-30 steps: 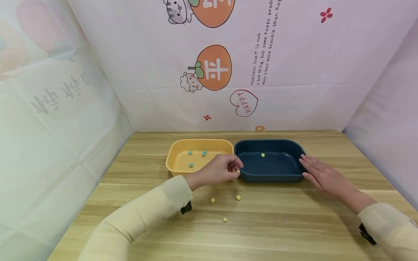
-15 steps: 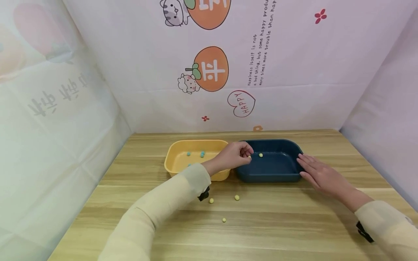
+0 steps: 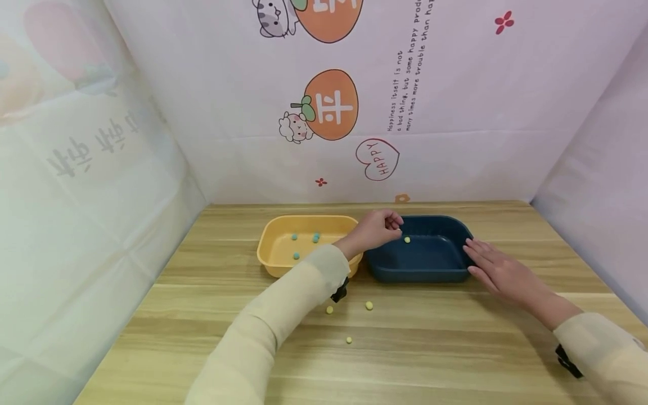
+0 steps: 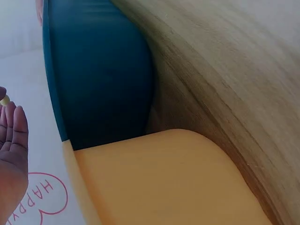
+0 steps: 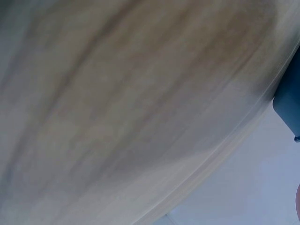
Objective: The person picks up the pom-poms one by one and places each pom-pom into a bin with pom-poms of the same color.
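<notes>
My left hand (image 3: 378,229) is over the left part of the dark blue tray (image 3: 430,276). Between thumb and fingertips it pinches a small yellow ball (image 4: 5,100), which the left wrist view shows at its left edge. Another yellow ball (image 3: 407,240) lies on the blue tray's floor. My right hand (image 3: 501,274) rests its straight fingers against the right rim of that tray. In the right wrist view only a corner of the tray (image 5: 289,101) and a sliver of the hand show.
Left of the blue tray, and touching it, stands a yellow tray (image 3: 275,247) with several teal balls (image 3: 296,256) inside. Three yellow balls lie on the wooden table in front: one left (image 3: 329,310), one right (image 3: 369,306), one nearer (image 3: 349,340). Printed cloth (image 3: 455,101) hangs behind.
From the edge where the trays meet, my left hand has moved right and farther back, over the blue tray, carrying the yellow ball. The right hand has stayed at the rim.
</notes>
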A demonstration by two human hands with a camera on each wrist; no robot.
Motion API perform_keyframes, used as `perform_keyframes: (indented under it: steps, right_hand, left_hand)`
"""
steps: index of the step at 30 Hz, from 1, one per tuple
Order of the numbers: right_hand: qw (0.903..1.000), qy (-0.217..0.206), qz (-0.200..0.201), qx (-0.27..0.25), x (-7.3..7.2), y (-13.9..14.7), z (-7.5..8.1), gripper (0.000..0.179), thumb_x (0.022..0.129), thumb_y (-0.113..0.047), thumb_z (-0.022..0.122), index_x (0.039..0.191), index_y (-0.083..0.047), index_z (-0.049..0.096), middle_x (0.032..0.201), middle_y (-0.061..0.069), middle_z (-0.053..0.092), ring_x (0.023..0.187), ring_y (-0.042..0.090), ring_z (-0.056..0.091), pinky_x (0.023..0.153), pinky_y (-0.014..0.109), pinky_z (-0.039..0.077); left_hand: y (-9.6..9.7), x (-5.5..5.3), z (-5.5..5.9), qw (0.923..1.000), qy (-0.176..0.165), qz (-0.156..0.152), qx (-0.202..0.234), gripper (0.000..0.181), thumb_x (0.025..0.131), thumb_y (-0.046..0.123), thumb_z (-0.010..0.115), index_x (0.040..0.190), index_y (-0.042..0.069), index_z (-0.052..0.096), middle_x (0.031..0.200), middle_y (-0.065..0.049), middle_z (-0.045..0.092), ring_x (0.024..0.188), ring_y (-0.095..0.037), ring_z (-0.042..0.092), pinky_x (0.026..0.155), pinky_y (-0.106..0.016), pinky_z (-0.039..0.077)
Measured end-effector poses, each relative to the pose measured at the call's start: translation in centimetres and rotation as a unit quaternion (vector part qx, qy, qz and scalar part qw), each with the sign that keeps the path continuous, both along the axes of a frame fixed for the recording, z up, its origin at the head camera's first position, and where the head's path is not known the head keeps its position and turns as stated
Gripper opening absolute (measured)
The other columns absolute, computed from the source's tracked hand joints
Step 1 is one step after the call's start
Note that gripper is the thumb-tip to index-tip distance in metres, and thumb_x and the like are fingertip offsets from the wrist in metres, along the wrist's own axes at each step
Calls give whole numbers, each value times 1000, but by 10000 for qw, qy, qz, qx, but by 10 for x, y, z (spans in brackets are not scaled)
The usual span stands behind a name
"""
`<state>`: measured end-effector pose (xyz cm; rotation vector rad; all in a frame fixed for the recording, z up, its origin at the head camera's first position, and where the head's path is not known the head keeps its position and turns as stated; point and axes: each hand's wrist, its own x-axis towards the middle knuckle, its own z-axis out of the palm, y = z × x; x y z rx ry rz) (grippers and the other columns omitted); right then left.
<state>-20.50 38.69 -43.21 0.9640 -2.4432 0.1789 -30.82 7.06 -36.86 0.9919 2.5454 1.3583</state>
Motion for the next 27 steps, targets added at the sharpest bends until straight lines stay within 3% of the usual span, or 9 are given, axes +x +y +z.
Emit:
perform_keyframes:
  steps: [8, 15, 27]
  right_hand:
    - [10000, -50, -36, 2, 0, 0, -1, 47, 101, -25, 54, 133, 10, 52, 136, 29, 49, 140, 27, 33, 115, 21, 9]
    - [10000, -31, -28, -11, 0, 0, -1, 48, 100, -25, 55, 132, 10, 53, 136, 29, 50, 139, 29, 34, 115, 22, 10]
    - [10000, -20, -4, -43, 1, -1, 0, 47, 100, -24, 55, 132, 11, 53, 135, 30, 50, 139, 29, 35, 115, 22, 10]
  left_hand:
    - [11, -6, -7, 9994, 111, 107, -295, 9, 89, 7, 69, 97, 7, 64, 83, 3, 60, 75, -10, 55, 66, -14, 48]
    - [17, -8, -12, 9981, 249, 205, -533, 18, 90, 8, 68, 107, 0, 67, 85, 5, 59, 76, -9, 55, 67, -13, 47]
    - [16, -9, -14, 9971, 241, 303, -648, 20, 90, 9, 69, 108, 1, 66, 86, 5, 58, 76, -10, 54, 68, -15, 47]
